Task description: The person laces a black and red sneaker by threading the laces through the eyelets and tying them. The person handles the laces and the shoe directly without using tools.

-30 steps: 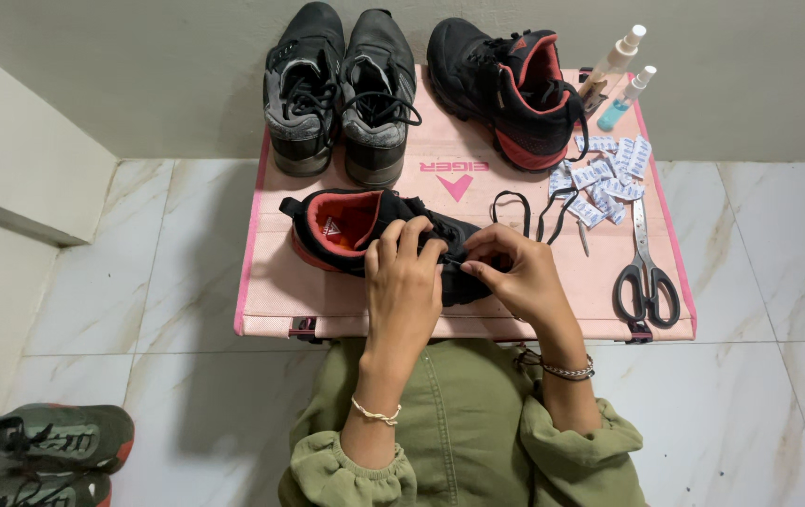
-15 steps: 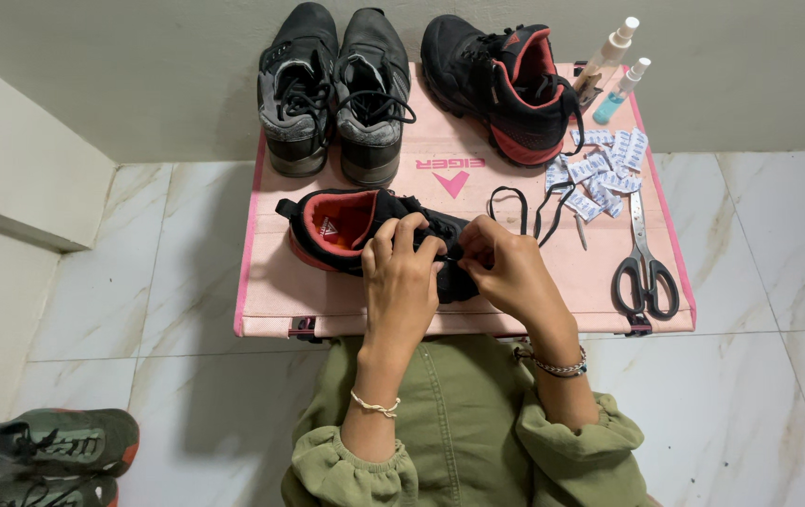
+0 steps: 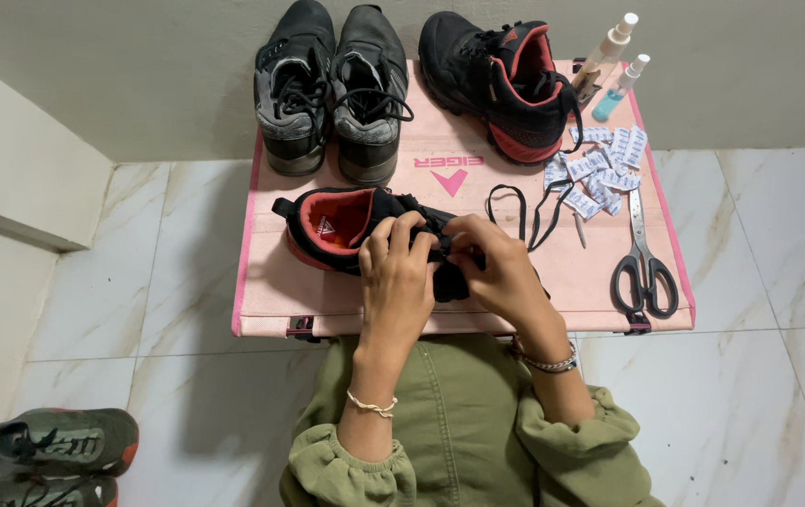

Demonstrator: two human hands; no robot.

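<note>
From the head camera we look straight down on a low pink table (image 3: 346,300) standing on pale marble tiles. At the centre of the frame lies a black shoe with a red lining (image 3: 346,225), on its side near the table's front edge, heel toward the left of the picture. Our left hand (image 3: 398,272) rests over the middle of that shoe, fingers curled down and closed on its upper. Our right hand (image 3: 492,268) meets it from the right, fingers bent and pinching at the dark material around the lacing; what exactly sits between the fingertips we cannot tell. The two hands touch or nearly touch above the shoe.

Just right of the hands a loose black lace (image 3: 525,211) curls on the table. Farther right, near the table's edge, lie black-handled scissors (image 3: 645,268), and above them a scatter of small white sachets (image 3: 600,164). In the upper right of the frame stand two small spray bottles (image 3: 614,61). At the top centre sits a second black and red shoe (image 3: 506,80), and to its left a grey and black pair (image 3: 332,89). In the lower left corner, on the floor, we see green shoes (image 3: 55,441).
</note>
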